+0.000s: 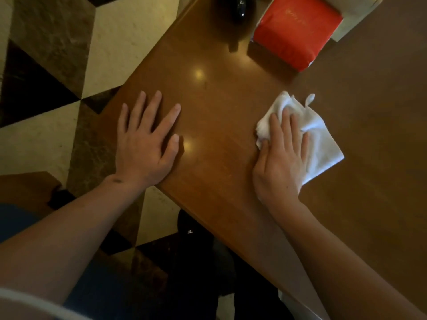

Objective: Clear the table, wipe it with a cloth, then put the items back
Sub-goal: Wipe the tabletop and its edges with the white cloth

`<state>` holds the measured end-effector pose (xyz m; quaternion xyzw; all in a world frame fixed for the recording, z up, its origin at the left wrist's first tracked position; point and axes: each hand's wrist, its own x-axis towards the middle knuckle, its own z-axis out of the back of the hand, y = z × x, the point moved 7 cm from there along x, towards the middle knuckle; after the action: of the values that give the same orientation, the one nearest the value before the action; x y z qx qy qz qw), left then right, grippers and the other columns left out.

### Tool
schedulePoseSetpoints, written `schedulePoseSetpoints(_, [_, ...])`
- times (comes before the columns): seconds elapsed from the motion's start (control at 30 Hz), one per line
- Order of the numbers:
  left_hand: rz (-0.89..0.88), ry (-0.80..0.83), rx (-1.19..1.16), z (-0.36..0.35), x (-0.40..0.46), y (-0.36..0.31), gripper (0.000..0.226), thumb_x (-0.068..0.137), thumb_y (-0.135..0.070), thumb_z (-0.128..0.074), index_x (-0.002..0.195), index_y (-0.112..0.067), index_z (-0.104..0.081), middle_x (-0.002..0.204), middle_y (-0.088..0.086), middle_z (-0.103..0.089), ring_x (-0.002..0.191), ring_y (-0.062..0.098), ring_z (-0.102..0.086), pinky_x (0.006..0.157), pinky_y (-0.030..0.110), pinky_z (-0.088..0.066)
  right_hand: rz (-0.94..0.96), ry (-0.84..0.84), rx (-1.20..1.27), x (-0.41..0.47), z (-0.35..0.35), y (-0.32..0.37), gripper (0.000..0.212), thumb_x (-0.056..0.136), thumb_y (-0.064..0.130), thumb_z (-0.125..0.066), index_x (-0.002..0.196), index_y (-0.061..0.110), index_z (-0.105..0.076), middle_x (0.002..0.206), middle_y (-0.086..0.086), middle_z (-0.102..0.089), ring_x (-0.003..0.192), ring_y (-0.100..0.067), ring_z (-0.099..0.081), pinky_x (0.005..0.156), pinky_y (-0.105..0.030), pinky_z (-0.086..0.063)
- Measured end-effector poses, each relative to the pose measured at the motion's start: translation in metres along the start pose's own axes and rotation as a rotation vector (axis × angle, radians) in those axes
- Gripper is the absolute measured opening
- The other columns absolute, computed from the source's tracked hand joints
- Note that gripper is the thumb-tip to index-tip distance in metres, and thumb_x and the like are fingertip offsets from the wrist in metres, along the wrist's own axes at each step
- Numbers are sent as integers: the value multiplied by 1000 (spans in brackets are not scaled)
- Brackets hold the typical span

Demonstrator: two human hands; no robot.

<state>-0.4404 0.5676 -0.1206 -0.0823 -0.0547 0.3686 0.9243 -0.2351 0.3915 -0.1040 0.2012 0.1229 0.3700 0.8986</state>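
Your right hand (pixel 283 155) lies flat on the cloth (pixel 307 135), fingers (pixel 292 125) straight and pressing, not gripping. The cloth sits on the counter (pixel 219 107), below the red pack (pixel 298 31). It looks soft, light, limp, and likely to bunch under drag; its far left part is already crumpled. Keep the palm spread over its middle rather than pinching a corner.

Your left hand (pixel 145 139) is open, flat on the counter at the left edge, well apart from the cloth, holding nothing.

Open room: bare wood between cloth and pack, and between the hands. The near edge runs close under both wrists; floor below. A dark item (pixel 240 8) stands left of the pack.
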Motion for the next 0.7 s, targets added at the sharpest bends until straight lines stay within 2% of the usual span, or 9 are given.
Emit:
schedulePoseSetpoints(0.13, [5, 1, 1, 1, 0, 0, 57, 109, -54, -23, 161, -34, -37, 171, 9, -30, 160, 35, -20, 128, 54, -9, 102, 39, 5, 28, -19, 46, 53, 105, 17, -39, 158, 14, -34, 168, -8, -24, 157, -23, -12, 127, -50, -5])
schedulePoseSetpoints(0.23, [10, 20, 18, 3, 1, 0, 58, 109, -53, -22, 161, -32, -38, 171, 10, -31, 159, 36, -21, 127, 56, -11, 219, 103, -48, 40, -39, 83, 61, 100, 16, -45, 159, 15, -31, 169, -6, -20, 158, -22, -9, 126, -48, -3])
schedulePoseSetpoints(0.33, [13, 18, 26, 3, 2, -2, 59, 109, -51, -23, 162, -29, -36, 171, 11, -31, 159, 37, -22, 127, 57, -12, 309, 160, -82, 45, -55, 110, 62, 101, 24, -41, 161, 16, -27, 171, -5, -16, 158, -21, -6, 126, -46, 0])
schedulePoseSetpoints(0.47, [86, 21, -4, 3, 1, 2, 64, 107, -49, -26, 161, -16, -35, 171, 9, -32, 160, 32, -21, 129, 54, -10, 403, 185, -111, 64, -70, 143, 62, 104, 32, -41, 162, 18, -23, 171, -6, -14, 158, -22, -4, 126, -43, 4])
schedulePoseSetpoints(0.57, [77, 34, 21, 3, 3, -3, 64, 106, -46, -31, 160, -13, -38, 171, 9, -32, 161, 32, -20, 130, 54, -11, 448, 209, -156, 80, -77, 149, 62, 106, 35, -37, 163, 18, -20, 171, -7, -11, 158, -23, -4, 126, -44, 2])
schedulePoseSetpoints(0.7, [57, 45, 17, 4, 3, -4, 63, 105, -44, -32, 160, -13, -39, 171, 9, -31, 161, 32, -20, 130, 55, -12, 465, 214, -123, 70, -67, 133, 58, 106, 30, -33, 162, 19, -24, 171, -6, -15, 158, -23, -7, 127, -44, 0])
